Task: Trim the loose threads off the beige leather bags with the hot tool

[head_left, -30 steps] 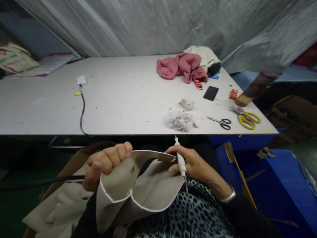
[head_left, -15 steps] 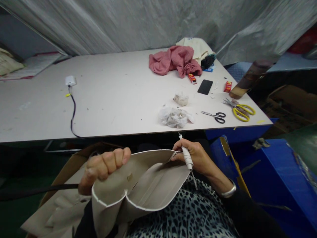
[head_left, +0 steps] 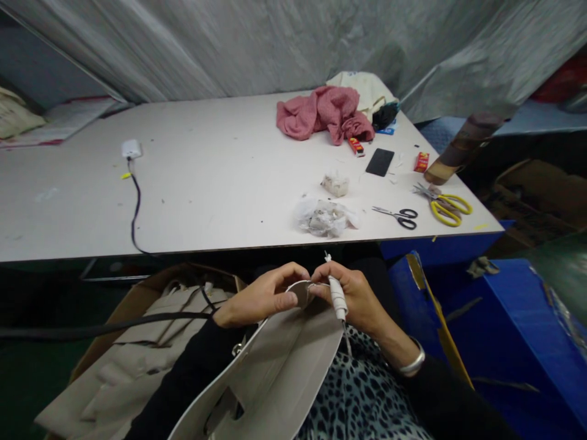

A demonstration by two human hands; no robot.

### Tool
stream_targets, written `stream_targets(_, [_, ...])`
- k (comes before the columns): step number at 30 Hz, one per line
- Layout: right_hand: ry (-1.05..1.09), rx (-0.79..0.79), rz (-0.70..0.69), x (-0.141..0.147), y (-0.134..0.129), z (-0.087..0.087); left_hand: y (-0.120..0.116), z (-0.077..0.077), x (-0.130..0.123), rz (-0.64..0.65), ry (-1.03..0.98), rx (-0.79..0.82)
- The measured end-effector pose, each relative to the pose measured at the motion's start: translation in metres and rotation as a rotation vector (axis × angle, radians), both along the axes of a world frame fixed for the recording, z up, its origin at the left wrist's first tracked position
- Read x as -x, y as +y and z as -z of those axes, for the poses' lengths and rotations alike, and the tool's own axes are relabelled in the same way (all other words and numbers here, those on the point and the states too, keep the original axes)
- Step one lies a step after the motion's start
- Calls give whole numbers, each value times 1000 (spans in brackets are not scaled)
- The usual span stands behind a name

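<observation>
A beige leather-look bag (head_left: 284,354), its mouth open toward me, rests on my lap. My left hand (head_left: 266,293) is closed on the upper edge at its far corner, thumb on the near side. Close beside it, my right hand (head_left: 353,293) pinches the same corner, where a thin thread seems to run; the fingertips hide the exact spot. Tucked in the right hand is an awl-like tool (head_left: 338,298) with a white wrapped handle. A thin shaft or cord sticks out at its lower end.
On the table (head_left: 206,183) lie black scissors (head_left: 398,215), yellow-handled scissors (head_left: 444,205), crumpled plastic (head_left: 325,218), a pink cloth (head_left: 321,113) and a bottle (head_left: 463,150). A carton of beige bags (head_left: 137,360) stands at left, blue bins (head_left: 504,324) at right. A black strap (head_left: 105,326) crosses the left side.
My left hand has moved right from the bag's left side to the far corner beside my right hand. The bag has turned and its left part has dropped lower.
</observation>
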State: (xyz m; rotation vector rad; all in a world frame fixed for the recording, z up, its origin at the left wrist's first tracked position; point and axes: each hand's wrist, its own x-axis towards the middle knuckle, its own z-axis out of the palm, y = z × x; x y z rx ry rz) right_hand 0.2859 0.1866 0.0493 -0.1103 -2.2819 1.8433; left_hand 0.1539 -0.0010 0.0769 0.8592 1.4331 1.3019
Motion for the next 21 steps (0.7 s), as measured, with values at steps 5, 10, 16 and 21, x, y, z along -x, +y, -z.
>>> stream_targets(5, [-18,-114,61,-1,-2,6,12,-2,2,-22,138,92])
stream_targets(10, [2,-96,87,7,-1,9,27,6,-7,-239,292,210])
stream_targets(16, [61,-58,289,19,33,12,30,25,-3,-376,18,251])
stream_targets(21, [113,-233,409,37,74,20,35,40,-9,-420,65,187])
